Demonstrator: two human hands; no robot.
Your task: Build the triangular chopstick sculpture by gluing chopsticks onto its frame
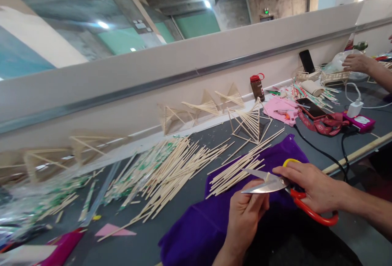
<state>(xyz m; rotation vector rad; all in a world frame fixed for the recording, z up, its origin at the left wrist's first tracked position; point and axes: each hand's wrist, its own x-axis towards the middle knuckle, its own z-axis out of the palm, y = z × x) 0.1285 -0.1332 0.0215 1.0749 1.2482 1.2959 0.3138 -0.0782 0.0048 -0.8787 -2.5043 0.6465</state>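
Observation:
My right hand (pixel 315 190) is closed around the handles of a pair of scissors (pixel 274 185), whose loops are red and yellow. The blades stand apart and point left, over my left hand (pixel 245 217). That hand is closed in a pinch, and a short pale tip of a thin wooden stick (pixel 267 176) shows between the blades; the rest is hidden by the fingers. Beneath both hands lies a purple cloth (pixel 196 231). A small bundle of thin wooden sticks (pixel 235 176) rests on the cloth, just beyond my left hand.
A larger pile of sticks (pixel 174 172) covers the dark table to the left. Stick frames (pixel 249 125) stand along the wall. A brown bottle (pixel 257 88), a glue gun (pixel 284 114) and a magenta power strip (pixel 359 122) with cords lie right. Another person's hand (pixel 357 62) is far right.

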